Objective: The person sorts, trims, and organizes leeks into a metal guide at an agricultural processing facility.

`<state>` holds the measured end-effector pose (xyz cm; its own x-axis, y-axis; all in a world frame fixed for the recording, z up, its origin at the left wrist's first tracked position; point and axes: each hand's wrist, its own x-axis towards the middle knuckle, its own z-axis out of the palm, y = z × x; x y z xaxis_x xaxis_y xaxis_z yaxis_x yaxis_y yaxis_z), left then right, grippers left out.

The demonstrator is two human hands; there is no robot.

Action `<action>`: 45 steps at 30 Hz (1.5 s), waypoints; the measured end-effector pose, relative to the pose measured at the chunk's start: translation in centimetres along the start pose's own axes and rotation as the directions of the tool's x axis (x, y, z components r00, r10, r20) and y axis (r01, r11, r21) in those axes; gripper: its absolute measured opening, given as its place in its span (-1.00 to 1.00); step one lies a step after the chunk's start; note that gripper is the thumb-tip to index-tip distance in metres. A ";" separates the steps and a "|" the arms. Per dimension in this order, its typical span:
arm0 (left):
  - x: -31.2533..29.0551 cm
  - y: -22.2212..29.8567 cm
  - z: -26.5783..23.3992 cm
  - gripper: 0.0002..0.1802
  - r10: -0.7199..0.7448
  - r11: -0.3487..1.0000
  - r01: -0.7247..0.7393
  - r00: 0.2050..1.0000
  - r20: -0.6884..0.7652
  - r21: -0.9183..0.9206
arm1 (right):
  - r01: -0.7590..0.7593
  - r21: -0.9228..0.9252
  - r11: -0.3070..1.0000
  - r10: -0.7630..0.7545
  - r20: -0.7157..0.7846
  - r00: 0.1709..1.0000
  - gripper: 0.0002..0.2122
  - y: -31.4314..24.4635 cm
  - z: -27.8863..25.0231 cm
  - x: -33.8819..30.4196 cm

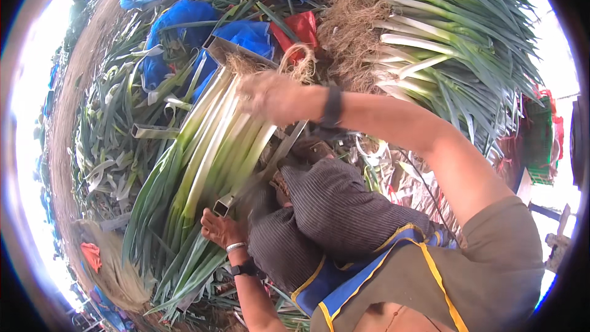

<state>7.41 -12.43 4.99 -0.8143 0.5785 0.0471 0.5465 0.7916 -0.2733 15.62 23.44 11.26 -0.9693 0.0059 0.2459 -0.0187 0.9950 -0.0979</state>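
Observation:
A bundle of leeks lies slantwise in a metal frame, roots toward the far end and green leaves toward me. My right hand, smeared by motion, is over the white stalks just below the roots; its fingers cannot be made out. Beside the leaves, my left hand is closed, fingers curled, close to the open end of a square metal tube. What it grips, if anything, is hidden. Pale twine loops at the frame's far right corner.
A large pile of leeks with brown roots lies at the far right. Loose leaves and trimmings cover the ground to the left. Blue netting and a red cloth lie behind the frame. My knees are close on its right.

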 end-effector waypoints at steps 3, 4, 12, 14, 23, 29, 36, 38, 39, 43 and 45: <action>0.3 0.8 -1.0 -0.08 -0.001 0.999 0.001 1.000 0.014 -0.041 | 0.126 -0.182 0.975 -0.104 0.128 0.986 -0.79 1.2 4.1 1.0; 0.2 0.6 -0.9 -0.08 -0.003 1.000 0.003 1.000 0.020 -0.019 | 0.124 -0.267 0.956 -0.063 0.228 0.972 -0.77 1.6 4.5 1.4; -0.4 0.0 -0.2 -0.03 0.037 0.999 -0.038 0.996 -0.077 -0.020 | 0.229 -0.422 0.877 -0.132 0.247 0.960 -0.88 5.1 2.0 2.7; -0.5 -0.1 -0.1 -0.03 0.036 0.999 -0.037 0.997 -0.071 -0.013 | 0.217 -0.375 0.901 -0.184 0.122 0.975 -0.92 6.3 -0.7 3.2; -0.5 -0.1 0.1 -0.17 0.053 0.998 -0.058 0.990 -0.133 -0.034 | -0.405 0.890 -0.211 0.712 0.424 0.560 -0.79 12.5 2.6 -0.5; 1.2 0.0 -2.7 -0.38 -0.001 0.995 0.006 0.999 0.049 -0.102 | -0.462 0.873 0.159 0.721 0.217 0.658 -0.87 15.7 12.9 -5.6; 6.2 -1.7 -4.9 -0.54 0.174 0.918 -0.214 0.974 -0.144 -0.335 | -0.846 0.364 0.391 0.842 0.230 0.488 -0.57 14.5 11.2 -19.3; 8.2 -1.7 -5.3 -0.46 0.326 0.839 -0.374 0.927 -0.185 -0.395 | -0.891 0.402 0.210 0.818 0.427 0.386 -0.64 14.0 9.3 -22.7; 9.1 -2.3 -4.7 -0.37 0.393 0.775 -0.444 0.896 -0.207 -0.449 | -0.904 0.422 0.061 0.792 0.532 0.302 -0.67 13.4 7.9 -23.5; 13.0 -1.5 -1.8 -0.24 0.472 0.799 -0.460 0.879 -0.070 -0.388 | -0.884 0.460 0.087 0.922 0.299 0.246 -0.76 13.7 4.9 -29.7; 12.6 1.4 -2.0 -0.22 0.504 0.860 -0.483 0.855 0.125 -0.163 | -0.887 0.459 0.049 0.995 0.051 0.082 -0.76 14.4 2.3 -31.5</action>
<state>-1.70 -3.64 7.15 -0.4451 0.8687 -0.2173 0.8955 0.4335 -0.1008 45.28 37.37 -0.09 -0.1105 0.9858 -0.1266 0.7461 -0.0019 -0.6658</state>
